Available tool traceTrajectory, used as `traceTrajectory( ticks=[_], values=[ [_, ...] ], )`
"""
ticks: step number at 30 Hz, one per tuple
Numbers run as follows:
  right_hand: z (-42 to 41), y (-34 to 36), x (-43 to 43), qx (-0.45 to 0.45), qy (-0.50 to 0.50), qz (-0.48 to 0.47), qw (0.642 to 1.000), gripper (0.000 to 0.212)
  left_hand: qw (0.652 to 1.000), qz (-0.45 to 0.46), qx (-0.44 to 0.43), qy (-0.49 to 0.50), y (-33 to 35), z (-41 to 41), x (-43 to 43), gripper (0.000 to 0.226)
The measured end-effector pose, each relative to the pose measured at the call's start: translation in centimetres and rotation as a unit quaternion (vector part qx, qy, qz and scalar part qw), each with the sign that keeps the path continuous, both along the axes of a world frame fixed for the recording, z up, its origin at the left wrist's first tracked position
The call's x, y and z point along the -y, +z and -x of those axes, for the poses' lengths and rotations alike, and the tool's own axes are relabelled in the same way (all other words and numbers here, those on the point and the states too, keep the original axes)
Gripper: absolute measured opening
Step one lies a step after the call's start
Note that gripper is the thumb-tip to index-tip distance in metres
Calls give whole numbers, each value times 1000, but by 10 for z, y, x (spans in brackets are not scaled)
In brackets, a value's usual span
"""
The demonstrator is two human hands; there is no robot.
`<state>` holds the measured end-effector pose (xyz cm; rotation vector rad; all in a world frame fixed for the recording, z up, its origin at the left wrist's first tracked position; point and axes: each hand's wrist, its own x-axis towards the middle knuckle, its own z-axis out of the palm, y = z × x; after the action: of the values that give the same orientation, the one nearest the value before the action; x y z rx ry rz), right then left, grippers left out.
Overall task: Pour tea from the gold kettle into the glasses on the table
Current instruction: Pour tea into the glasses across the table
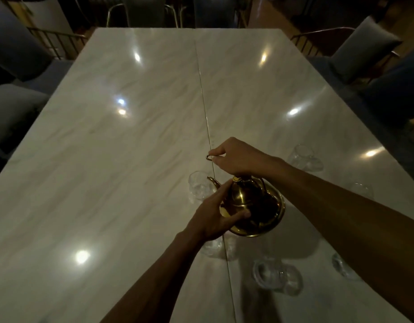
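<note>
Toward the six o'clock end of the long white marble table (pixel 131 136), just right of its thin centre seam (pixel 204 106), is the gold kettle (pixel 255 206), round-bellied and of polished metal. Its curved spout (pixel 212 182) points to ten o'clock. Whether its base touches the tabletop cannot be told.

The right hand (pixel 236 157) is above the kettle at twelve o'clock, its fingers clenched round the thin hoop handle (pixel 208 157), one end of which pokes out of the fist. The left hand (pixel 213 217) comes in from seven o'clock and rests on the kettle's belly. Its fingers are extended rather than curled, with the forefinger reaching up near the small lid knob (pixel 236 179) and the thumb pressed low on the body.

Clear, rounded drinking glasses ring the kettle:
- one just beside the spout tip at ten o'clock (pixel 197 186)
- one at two o'clock (pixel 305 157)
- one at three o'clock (pixel 362 190)
- one at four o'clock (pixel 343 266)
- two close together at six o'clock (pixel 276 276)
- one at seven o'clock, partly under the left wrist (pixel 211 247)

Whether any glass holds liquid cannot be made out.

Grey-blue padded chairs with metal frames (pixel 364 47) stand around the table.
</note>
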<state>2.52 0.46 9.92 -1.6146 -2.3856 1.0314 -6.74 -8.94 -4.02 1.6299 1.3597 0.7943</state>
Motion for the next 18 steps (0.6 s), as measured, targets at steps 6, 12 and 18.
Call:
traceTrajectory(
  ticks=[6,12,18],
  values=[
    [10,-10,-18,23,27,5,999,39,999,29,4,30,-2,-1,-11,73],
    [20,-20,-32,48,35,23,998,38,998,45,27,35,-4,-2,-13,73],
    [24,-22,-37,57,30,37,997,34,997,60,35,40,-3,-1,-15,78]
  ],
)
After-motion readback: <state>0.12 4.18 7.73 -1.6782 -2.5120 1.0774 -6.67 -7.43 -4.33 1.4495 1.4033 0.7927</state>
